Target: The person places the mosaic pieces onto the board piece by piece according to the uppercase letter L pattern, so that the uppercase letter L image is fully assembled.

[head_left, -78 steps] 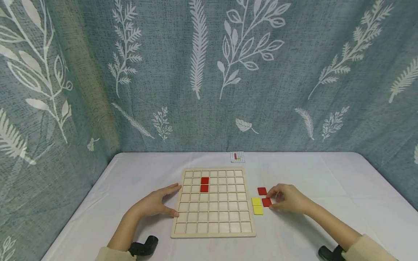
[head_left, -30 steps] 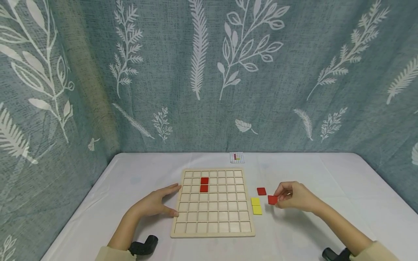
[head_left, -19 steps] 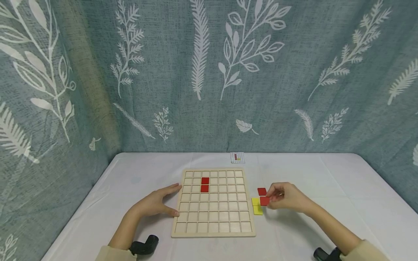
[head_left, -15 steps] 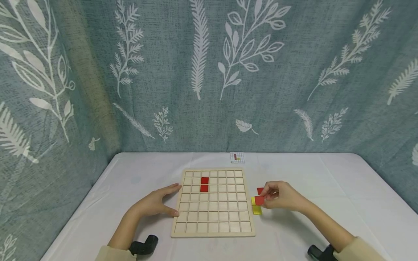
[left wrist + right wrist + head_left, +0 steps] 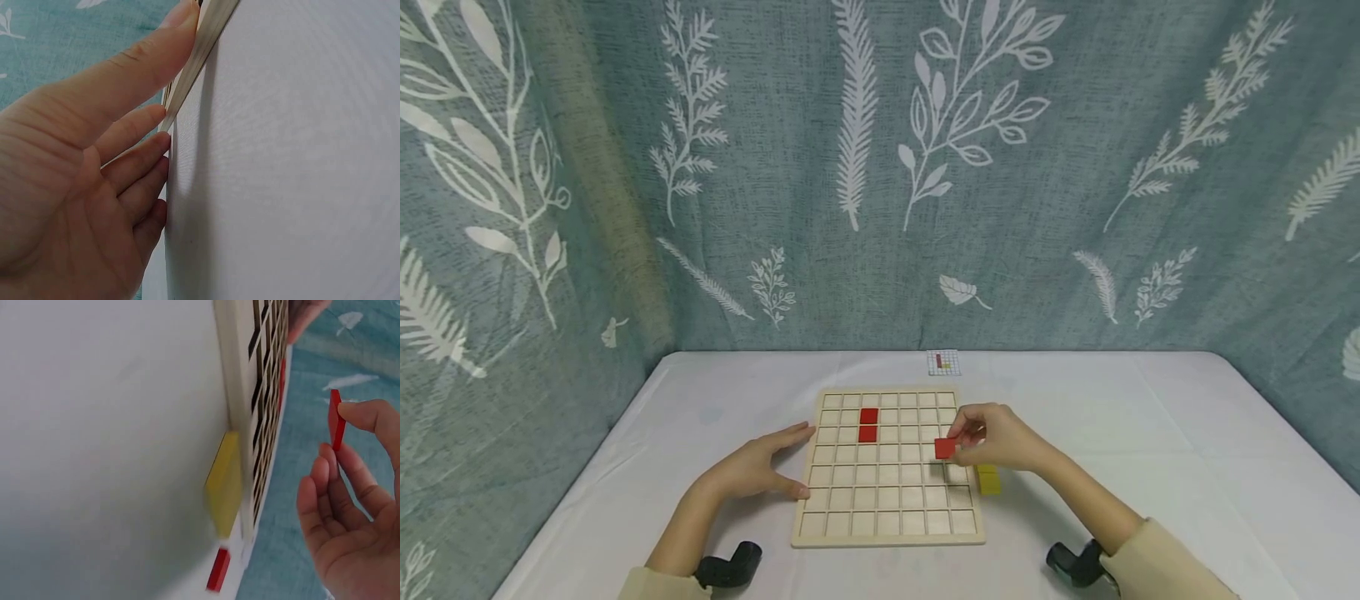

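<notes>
Red and thin, the square tile [image 5: 945,448] is pinched by one side between the thumb and fingertips of the right hand [image 5: 996,437], raised over the wooden board [image 5: 887,541] a little in from its right edge. Only that side is gripped, so a loosened pinch could let it swivel or drop; lowered at a slant, it might catch on a ridge between cells and sit crooked. Steering it too low across the grid could also nudge the seated red tiles [image 5: 868,425], which lie one behind the other in the third column from the left edge, towards the far edge.

Being square, the tile has no long axis to speak of (it could presumably go in any way round). Its free side points towards the board's left edge; the head view shows its broad face, the right wrist view nearly its rim.

Along the board's left edge, the left hand [image 5: 760,462] rests with thumb and fingers spread; a hard push there might slide the board into the yellow tiles [image 5: 989,483], just outside the right edge. Beyond them, a loose red tile [image 5: 219,570] shows in the right wrist view. Past the board's far edge lies a small printed card [image 5: 943,362].
</notes>
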Motion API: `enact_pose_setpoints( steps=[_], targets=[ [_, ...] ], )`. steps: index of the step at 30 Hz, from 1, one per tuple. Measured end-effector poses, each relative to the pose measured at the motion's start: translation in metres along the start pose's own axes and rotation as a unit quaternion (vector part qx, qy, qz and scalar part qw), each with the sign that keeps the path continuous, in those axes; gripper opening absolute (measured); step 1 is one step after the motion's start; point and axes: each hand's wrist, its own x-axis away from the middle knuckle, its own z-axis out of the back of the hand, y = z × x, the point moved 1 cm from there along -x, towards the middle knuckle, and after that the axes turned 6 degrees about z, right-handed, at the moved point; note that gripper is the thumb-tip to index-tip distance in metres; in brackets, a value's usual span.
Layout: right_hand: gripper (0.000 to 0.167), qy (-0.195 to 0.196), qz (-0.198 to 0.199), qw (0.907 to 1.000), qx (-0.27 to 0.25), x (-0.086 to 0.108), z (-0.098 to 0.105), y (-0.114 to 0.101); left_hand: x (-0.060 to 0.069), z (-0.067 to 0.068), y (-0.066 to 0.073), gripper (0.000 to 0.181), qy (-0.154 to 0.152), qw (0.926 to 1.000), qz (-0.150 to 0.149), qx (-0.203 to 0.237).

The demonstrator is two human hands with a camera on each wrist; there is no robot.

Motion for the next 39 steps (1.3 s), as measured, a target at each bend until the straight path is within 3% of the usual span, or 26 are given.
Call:
enact_pose_setpoints(
  steps=[20,27,39],
  targets=[
    [0.015,-0.012,-0.004,0.9985,0.054,-0.046,-0.04,-0.02,0.0,-0.001,-0.001,0.094,-0.002,0.9999,0.008,0.007],
    [0.015,-0.041,-0.002,0.9962,0.077,-0.06,-0.054,-0.029,-0.001,-0.001,-0.001,0.093,-0.005,1.0,0.004,0.0],
    [0.014,-0.045,-0.022,0.9926,0.11,-0.07,-0.062,-0.038,-0.002,-0.001,-0.003,0.094,-0.005,0.9999,0.009,-0.002]
  ],
)
